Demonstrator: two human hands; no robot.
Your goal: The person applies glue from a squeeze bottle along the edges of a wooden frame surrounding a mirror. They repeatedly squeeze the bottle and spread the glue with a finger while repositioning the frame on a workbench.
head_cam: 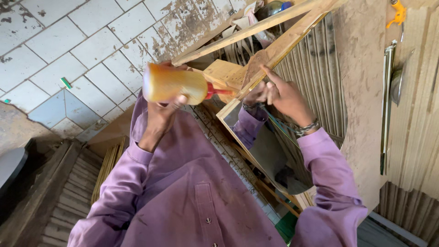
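My left hand (160, 114) grips a yellow-orange squeeze bottle (171, 84) lying sideways. Its red nozzle (220, 91) points right at the corner of a wooden frame (279, 45). My right hand (287, 97) rests against that frame with the index finger stretched along the wood strip and the other fingers curled; a bracelet sits on the wrist. A mirror pane (270, 148) lies in the frame below the hand and reflects my purple sleeve. A small wood block (222, 71) sits at the corner, just behind the nozzle.
Worn white floor tiles (68, 50) fill the upper left. A dusty brown board (361, 91) and ribbed sheets (416, 128) lie at the right, with a long metal tool (386, 105) and an orange object (398, 13). Wooden slats (107, 164) lie at the lower left.
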